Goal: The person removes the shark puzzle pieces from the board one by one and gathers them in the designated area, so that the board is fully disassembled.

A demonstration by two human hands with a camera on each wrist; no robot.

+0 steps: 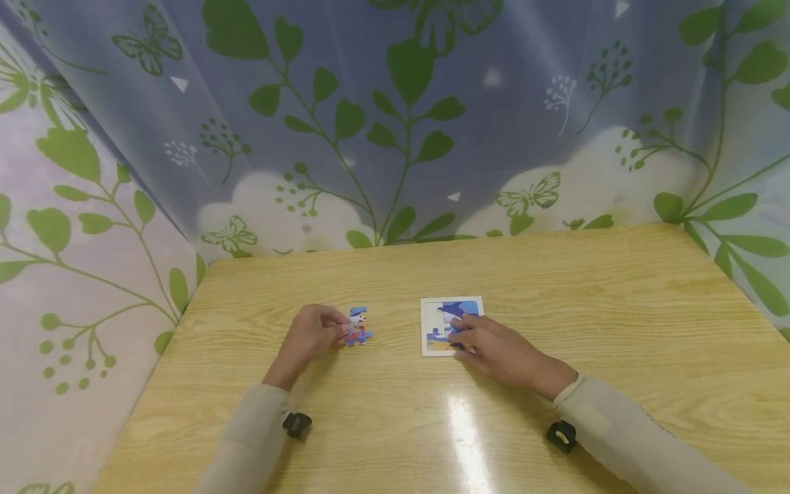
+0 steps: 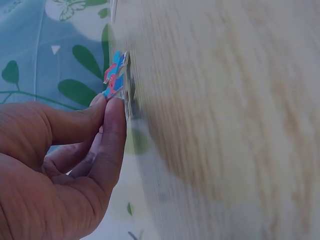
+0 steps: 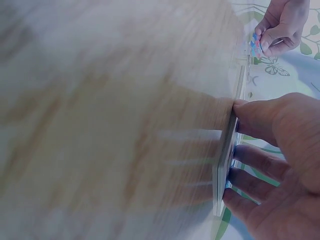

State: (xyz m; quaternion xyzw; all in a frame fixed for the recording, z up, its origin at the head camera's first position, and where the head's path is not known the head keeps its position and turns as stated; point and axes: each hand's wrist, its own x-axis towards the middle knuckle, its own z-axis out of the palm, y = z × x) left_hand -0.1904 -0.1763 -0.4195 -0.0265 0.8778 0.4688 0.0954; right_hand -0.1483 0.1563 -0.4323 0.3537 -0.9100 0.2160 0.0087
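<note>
My left hand (image 1: 316,336) pinches a small red and blue jigsaw piece (image 2: 114,80) between thumb and fingertips, close over the table left of centre. Just beyond those fingers, a piece printed with a blue-hatted cartoon figure (image 1: 357,314) overlaps it in the head view. To the right lies a square puzzle tray (image 1: 424,336) with a white border and a blue dolphin-like picture. Its left part shows a pale bare patch. Across the tray's right side spreads my right hand (image 1: 503,346), fingertips resting on the picture and thumb at the near edge. Its fingers hide part of the picture.
Both things are on a light wood-grain table (image 1: 370,425), with a bright glare streak near the front. A leaf-patterned curtain (image 1: 345,137) hangs behind the table and at its sides. Small black devices (image 1: 561,436) sit at both wrists.
</note>
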